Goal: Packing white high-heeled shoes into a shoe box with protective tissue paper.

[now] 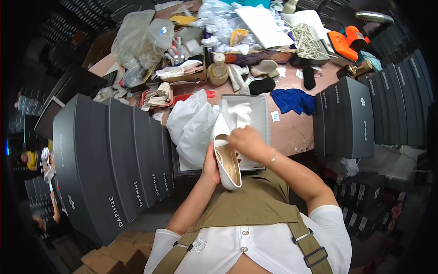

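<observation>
A white pointed-toe shoe (229, 163) with a beige insole is tilted up in front of my apron, its toe pointing away from me. My left hand (211, 165) is closed around the shoe's left side. At the right edge of the shoe's opening is my right hand (248, 144), fingers curled; what they grip is hidden. Something white shows inside the front of the opening. Behind the shoe lies an open grey shoebox (260, 116) lined with white tissue paper (194, 130). Crumpled white paper (241, 112) is also in the box.
Dark grey shoeboxes (89, 160) stand in a row at left, and more shoeboxes (360, 116) at right. Behind are a blue cloth (294, 100), a glass jar (218, 73), white sticks (308, 40), an orange tool (344, 43) and plastic bags (134, 41). Cardboard boxes (116, 253) sit lower left.
</observation>
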A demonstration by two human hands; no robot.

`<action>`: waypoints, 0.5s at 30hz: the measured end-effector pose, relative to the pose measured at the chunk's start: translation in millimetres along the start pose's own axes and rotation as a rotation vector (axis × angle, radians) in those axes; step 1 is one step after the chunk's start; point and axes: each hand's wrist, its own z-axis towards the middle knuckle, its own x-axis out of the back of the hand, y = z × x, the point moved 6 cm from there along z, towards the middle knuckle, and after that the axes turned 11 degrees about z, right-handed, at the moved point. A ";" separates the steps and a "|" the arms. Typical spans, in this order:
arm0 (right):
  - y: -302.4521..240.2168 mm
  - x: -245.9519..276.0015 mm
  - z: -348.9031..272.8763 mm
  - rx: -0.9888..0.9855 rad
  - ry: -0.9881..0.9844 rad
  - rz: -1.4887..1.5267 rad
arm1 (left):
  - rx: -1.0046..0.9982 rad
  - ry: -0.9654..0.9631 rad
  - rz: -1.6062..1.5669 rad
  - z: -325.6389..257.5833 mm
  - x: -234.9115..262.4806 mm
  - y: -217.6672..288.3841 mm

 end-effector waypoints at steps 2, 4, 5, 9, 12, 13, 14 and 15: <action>-19.2 -18.1 3.4 0.103 -0.117 -0.056 | -0.033 0.135 0.042 -4.0 -5.1 -12.2; -19.6 -34.8 0.9 0.086 -0.178 -0.068 | -0.081 0.159 0.041 -11.6 -2.9 -17.8; -23.4 -37.2 -4.6 0.089 -0.143 -0.061 | -0.079 0.169 0.026 -17.8 -6.2 -15.3; -29.5 -32.5 -26.2 0.039 -0.202 0.043 | -0.142 0.274 0.030 -16.8 -2.0 -21.5; -2.8 -3.9 -36.2 -0.166 -0.064 -0.010 | -0.086 0.263 0.020 -11.5 21.9 -14.3; 8.1 5.8 -35.6 -0.267 0.011 -0.064 | -0.034 0.229 0.055 -12.2 24.7 -11.8; 4.8 13.0 -33.0 -0.250 0.119 -0.029 | -0.037 0.287 0.107 -11.4 22.3 -10.8; 0.7 19.5 -30.4 -0.233 0.227 0.008 | -0.059 0.285 0.082 -8.5 23.2 -15.2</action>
